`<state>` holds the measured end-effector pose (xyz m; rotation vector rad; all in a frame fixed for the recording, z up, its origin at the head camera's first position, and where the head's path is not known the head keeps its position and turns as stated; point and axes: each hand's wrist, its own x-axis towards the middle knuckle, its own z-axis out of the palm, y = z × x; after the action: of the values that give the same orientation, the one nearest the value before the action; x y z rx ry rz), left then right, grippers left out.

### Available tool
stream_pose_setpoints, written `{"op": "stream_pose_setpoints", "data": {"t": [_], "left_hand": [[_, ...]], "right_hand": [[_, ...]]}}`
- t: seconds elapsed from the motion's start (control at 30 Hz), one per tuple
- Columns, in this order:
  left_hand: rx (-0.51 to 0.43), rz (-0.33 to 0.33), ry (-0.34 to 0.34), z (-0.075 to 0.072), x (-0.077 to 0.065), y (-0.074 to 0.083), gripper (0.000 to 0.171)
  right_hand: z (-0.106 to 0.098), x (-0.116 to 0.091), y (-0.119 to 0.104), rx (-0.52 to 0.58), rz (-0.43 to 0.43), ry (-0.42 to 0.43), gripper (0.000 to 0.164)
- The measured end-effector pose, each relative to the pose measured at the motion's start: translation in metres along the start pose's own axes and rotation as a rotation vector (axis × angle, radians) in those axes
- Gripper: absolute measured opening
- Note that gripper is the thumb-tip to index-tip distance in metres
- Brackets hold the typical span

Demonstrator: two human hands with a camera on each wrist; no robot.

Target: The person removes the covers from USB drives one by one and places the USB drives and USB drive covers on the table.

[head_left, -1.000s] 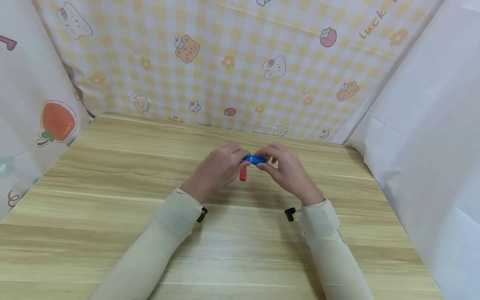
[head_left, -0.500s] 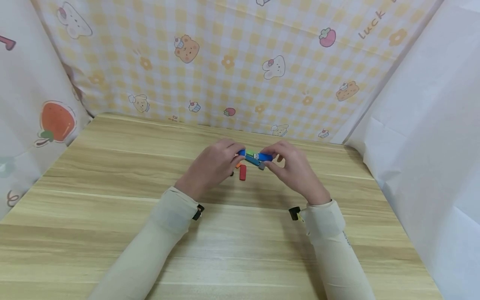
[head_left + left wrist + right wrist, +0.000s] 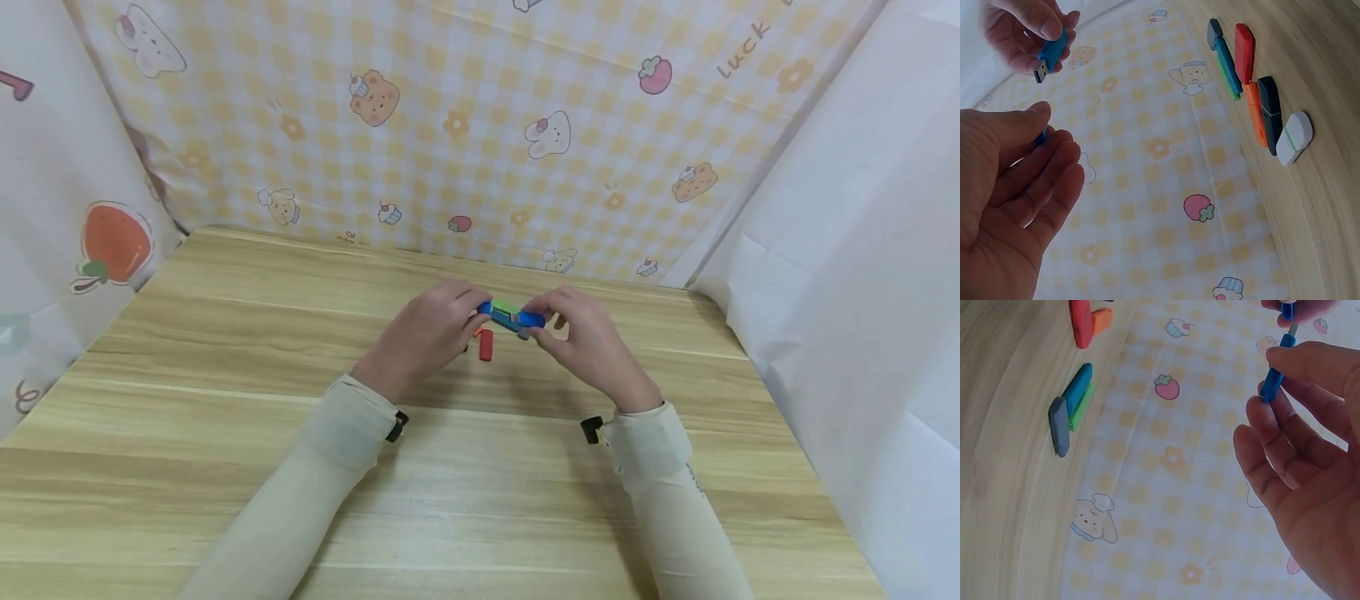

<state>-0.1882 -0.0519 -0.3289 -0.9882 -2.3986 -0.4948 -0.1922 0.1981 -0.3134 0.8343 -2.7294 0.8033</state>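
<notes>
A blue USB flash drive (image 3: 1055, 51) is pinched between the thumb and fingers of my right hand (image 3: 583, 337), its metal plug bare and pointing toward the left hand. My left hand (image 3: 431, 333) pinches the drive's small blue cap (image 3: 484, 307), mostly covered by the fingertips in the left wrist view. Cap and plug are apart, with a short gap between them. Both hands are raised above the table, just over a group of other sticks. In the right wrist view the drive (image 3: 1277, 372) slants between thumb and fingers, the cap (image 3: 1287, 310) beyond its plug.
Lying together on the wooden table (image 3: 480, 500) are a red stick (image 3: 1244, 53), an orange one (image 3: 1255, 112), a black one (image 3: 1269, 109), a white one (image 3: 1295, 137), a teal one (image 3: 1079, 387), a green one (image 3: 1081, 407) and a grey one (image 3: 1059, 427). A checked cloth (image 3: 450, 150) hangs behind.
One second ago the hands were close together on the blue drive, its plug out of sight. They have since drawn apart, the cap going left and the body right; the last half second brings only slight movement.
</notes>
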Motion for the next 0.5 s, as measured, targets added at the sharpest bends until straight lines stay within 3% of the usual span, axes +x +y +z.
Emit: {"op": "stream_pose_setpoints", "data": {"t": [0.27, 0.5], "left_hand": [[0.022, 0.007, 0.002, 0.0016, -0.0001, 0.0024, 0.028], [0.018, -0.008, -0.02, 0.0014, -0.0009, 0.0048, 0.03]], "right_hand": [[0.0012, -0.0008, 0.0037, -0.013, 0.006, -0.046, 0.02], [0.0016, -0.0058, 0.009, -0.049, 0.105, -0.164, 0.021]]}}
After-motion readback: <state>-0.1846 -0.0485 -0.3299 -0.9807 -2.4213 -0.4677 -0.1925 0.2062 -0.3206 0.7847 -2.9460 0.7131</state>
